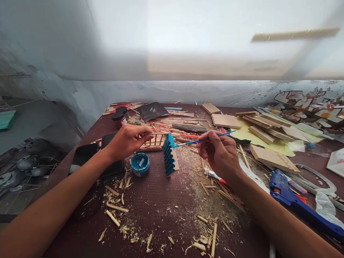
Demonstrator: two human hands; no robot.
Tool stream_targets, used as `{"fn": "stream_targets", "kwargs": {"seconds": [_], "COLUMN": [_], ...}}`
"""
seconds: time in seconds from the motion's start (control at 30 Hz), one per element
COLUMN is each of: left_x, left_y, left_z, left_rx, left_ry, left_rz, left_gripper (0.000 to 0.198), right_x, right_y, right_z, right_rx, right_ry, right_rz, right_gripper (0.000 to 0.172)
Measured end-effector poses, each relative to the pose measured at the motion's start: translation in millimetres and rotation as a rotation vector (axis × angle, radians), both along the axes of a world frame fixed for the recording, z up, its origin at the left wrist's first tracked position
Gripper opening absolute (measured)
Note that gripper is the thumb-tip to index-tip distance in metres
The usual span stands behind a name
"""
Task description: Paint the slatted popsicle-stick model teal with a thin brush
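My left hand pinches a small wooden stick model by its pale ladder-like end. At its other end is a ridged, roof-like piece coated in wet-looking teal paint. Between the fingers of my right hand is a thin blue paintbrush, its tip touching the upper right edge of the teal piece. An uncapped jar of teal paint stands on the table below my left hand. My left fingers partly hide the far end of the model.
Wood shavings and stick offcuts litter the brown table. A blue glue gun lies at the right, near wooden blocks. Dark-lidded jars, bundled sticks and a black sheet lie along the back, before a pale wall.
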State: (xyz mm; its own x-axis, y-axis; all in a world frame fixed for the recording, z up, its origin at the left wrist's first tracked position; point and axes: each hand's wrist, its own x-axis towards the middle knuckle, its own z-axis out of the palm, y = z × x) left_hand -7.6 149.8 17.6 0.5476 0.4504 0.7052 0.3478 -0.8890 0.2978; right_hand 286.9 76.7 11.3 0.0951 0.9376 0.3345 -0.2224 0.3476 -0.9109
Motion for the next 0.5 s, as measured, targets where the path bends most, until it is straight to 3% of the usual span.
{"fn": "stream_targets", "kwargs": {"seconds": [0.27, 0.4, 0.5], "left_x": [0.5, 0.1, -0.1], "left_y": [-1.3, -1.5, -1.4], "left_z": [2.0, 1.9, 1.0], "left_rx": [-0.007, -0.007, -0.007], "left_ry": [0.006, 0.006, 0.009], "left_rz": [0.004, 0.001, 0.003], "left_gripper": [0.015, 0.013, 0.011], "right_x": [1.0, -3.4, -3.6], "right_y": [-3.2, -6.3, -4.8], "right_z": [8.3, 5.4, 1.1], "right_rx": [-0.034, -0.032, -0.014], "right_ry": [0.088, 0.055, -0.005], "right_rz": [-0.016, 0.044, 0.014], "right_gripper": [0.03, 0.031, 0.033]}}
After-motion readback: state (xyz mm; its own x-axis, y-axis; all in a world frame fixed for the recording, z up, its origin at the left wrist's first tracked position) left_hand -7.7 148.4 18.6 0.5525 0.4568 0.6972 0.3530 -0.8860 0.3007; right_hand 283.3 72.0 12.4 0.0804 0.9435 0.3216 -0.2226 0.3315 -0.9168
